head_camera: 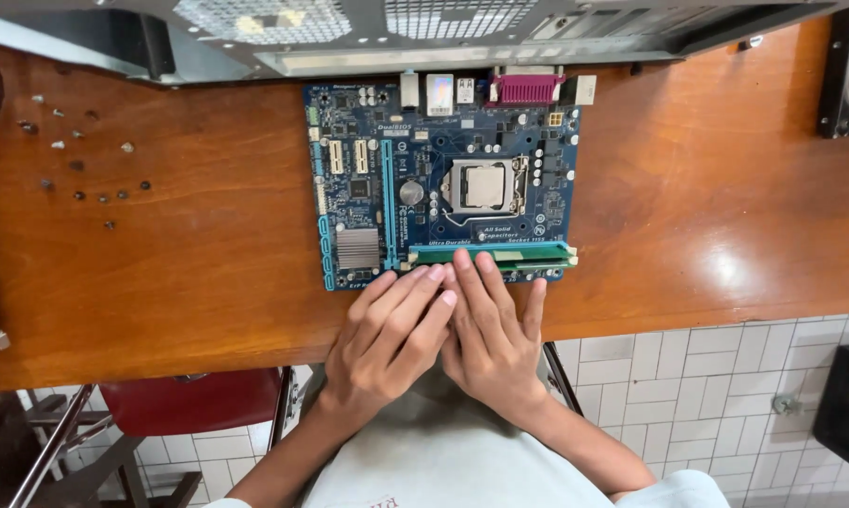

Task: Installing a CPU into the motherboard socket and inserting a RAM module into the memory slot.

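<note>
A blue motherboard [443, 179] lies flat on the wooden table [208, 254], with a silver processor [486, 185] in its socket and a green memory stick [528, 252] sitting in the slot along its near edge. My left hand [387, 334] and my right hand [490, 329] rest side by side at that near edge, fingers stretched forward and held together. Their fingertips touch the left end of the memory stick and its slot. Neither hand grips anything.
An open grey computer case [396, 33] lies along the table's far edge. Several small screws [77, 150] are scattered at the left. A red stool [194, 400] stands under the table. A black object [848, 409] sits on the white tiled floor at right.
</note>
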